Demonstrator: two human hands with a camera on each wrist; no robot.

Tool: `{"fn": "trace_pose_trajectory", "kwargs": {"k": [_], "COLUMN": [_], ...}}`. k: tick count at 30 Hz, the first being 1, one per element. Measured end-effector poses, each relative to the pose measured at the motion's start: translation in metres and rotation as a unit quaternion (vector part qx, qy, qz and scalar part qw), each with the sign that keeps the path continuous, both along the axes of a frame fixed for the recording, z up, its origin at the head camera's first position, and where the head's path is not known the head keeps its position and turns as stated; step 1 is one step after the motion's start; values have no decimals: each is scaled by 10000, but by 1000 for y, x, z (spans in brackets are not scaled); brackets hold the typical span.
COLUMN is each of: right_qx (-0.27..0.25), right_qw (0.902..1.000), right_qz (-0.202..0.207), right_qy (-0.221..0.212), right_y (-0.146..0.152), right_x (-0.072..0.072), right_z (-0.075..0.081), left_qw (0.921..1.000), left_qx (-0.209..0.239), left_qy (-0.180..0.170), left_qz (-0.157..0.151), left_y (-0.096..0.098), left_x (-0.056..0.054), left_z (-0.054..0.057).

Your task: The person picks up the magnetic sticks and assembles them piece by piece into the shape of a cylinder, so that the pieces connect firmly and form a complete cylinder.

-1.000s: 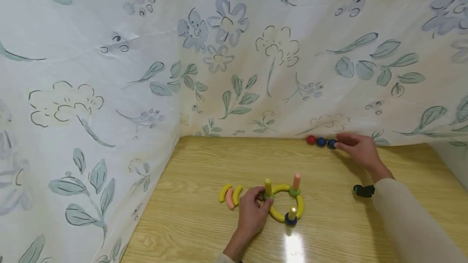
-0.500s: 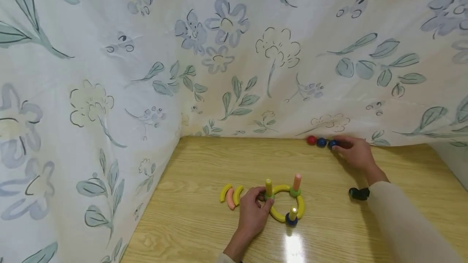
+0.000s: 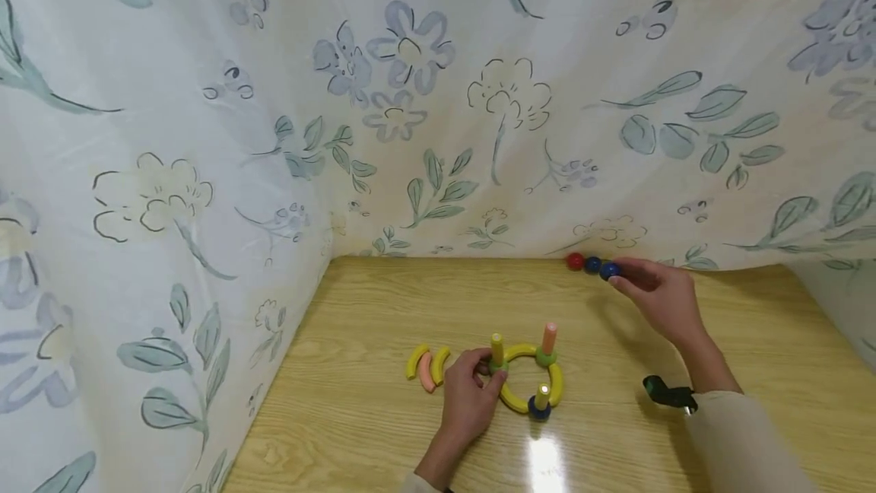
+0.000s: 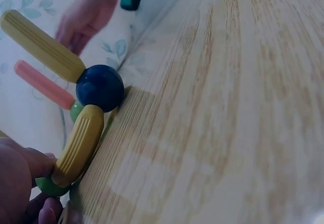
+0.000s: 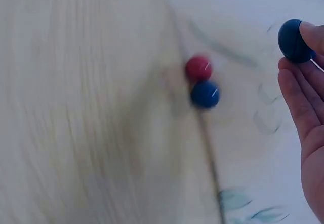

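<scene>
In the head view my right hand (image 3: 662,303) pinches a blue ball (image 3: 610,271) between thumb and fingers, raised off the table near its back edge. The right wrist view shows that same blue ball (image 5: 294,40) at the fingertips. My left hand (image 3: 468,402) grips a green ball (image 3: 499,366) on the left of a ring of curved yellow rods (image 3: 557,385). A yellow rod (image 3: 496,347) stands up from that ball. A pink rod (image 3: 550,338) rises from another green ball (image 3: 546,358), and a yellow rod (image 3: 543,395) from a blue ball (image 3: 539,408) in front.
A red ball (image 3: 575,261) and another blue ball (image 3: 592,265) lie against the floral cloth (image 3: 506,135) at the back. Left of the left hand lie two curved yellow pieces (image 3: 414,363) with a pink one (image 3: 426,373) between them. Cloth also hangs along the left side.
My right hand has closed its fingers on the rightmost blue ball and lifted it slightly off the table. My left hand stays at the ring's green ball.
</scene>
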State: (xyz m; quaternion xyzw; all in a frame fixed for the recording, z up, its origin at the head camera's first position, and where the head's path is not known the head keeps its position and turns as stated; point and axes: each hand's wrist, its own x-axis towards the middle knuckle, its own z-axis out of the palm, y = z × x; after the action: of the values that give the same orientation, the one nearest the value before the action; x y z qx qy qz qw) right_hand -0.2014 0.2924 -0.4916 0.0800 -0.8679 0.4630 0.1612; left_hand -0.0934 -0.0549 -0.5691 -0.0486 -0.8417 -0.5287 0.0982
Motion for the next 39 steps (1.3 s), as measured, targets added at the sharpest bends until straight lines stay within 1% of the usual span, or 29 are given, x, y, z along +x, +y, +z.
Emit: {"fn": "trace_pose_trajectory", "kwargs": {"k": [3,5,8,11,14,17,21,26,30,33,35,39], "right_qx": [-255,-380,-641,-794,-895,-799,-583,-228,22,351,572,767], "right_qw": [9993,9980,9944,9896,9835,9781,9720,9661,9598,9567,9555,9538], "right_qz": [214,431,783,1167,1556,1916,2276,2570,2807,2888,2895,2903], "right_qy": [157,264,308,269,217,175,75,-3,-59,-70,-34,58], "right_y": [-18,-30,-49,-67,-86,-104,-124,-143,-153,-157,-159,-161], "right_x": [17,28,42,54,61,65,68,69,70,71,72,74], "right_z": [12,19,28,35,41,44,44,44,46,47,46,45], "left_qw": [10000,9999,9999,9999,9999,9998,9998,9998,9994,9992,9994,9995], "left_qx": [-49,-56,-32,-3,3,-20,-72,-116,-154,-181,-184,-187], "left_qy": [70,91,124,134,160,191,170,167,305,330,273,247], "left_qz": [18,35,36,23,-2,-23,-21,-19,-64,-92,-97,-95], "left_y": [-2,-3,-5,-7,-8,-9,-10,-11,-12,-13,-13,-14], "left_x": [0,1,1,2,2,2,3,6,8,10,11,13], "left_z": [-1,-1,-1,0,-1,-2,-2,0,1,1,0,-1]}}
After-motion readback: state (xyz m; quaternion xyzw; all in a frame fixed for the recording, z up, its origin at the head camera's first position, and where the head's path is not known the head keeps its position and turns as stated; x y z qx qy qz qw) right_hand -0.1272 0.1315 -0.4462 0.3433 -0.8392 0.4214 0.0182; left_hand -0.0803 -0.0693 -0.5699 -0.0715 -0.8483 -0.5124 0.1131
